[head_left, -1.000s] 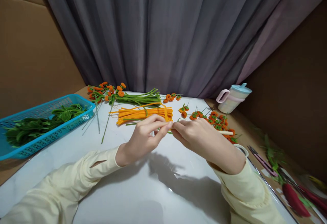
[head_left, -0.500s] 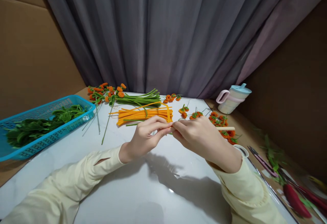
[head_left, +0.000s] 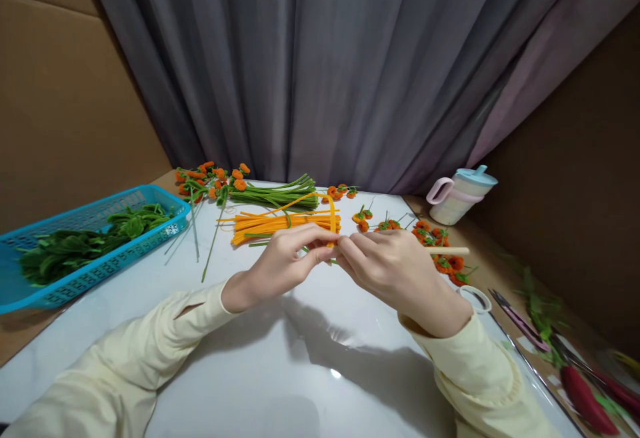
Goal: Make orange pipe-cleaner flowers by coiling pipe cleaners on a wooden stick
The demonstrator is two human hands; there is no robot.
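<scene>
My left hand and my right hand meet fingertip to fingertip above the middle of the table. An orange pipe cleaner loops up from the pinch of my left thumb and forefinger. Out of my closed right hand, to the right, sticks the end of a pale wooden stick; my fingers hide the rest of it. Whether the pipe cleaner is wound round the stick cannot be seen. Just beyond my left hand lies a bundle of orange pipe cleaners, with a bundle of green pipe cleaners behind it.
A blue basket with green leaf pieces stands at left. Orange pipe-cleaner flowers lie at the back left and right. Farther right are a lidded cup, a white ring, pink-handled scissors and a red-handled tool.
My left hand has shifted slightly and its fingers have opened a little wider around the pipe cleaner. More of the stick shows at the right. The view has moved slightly.
</scene>
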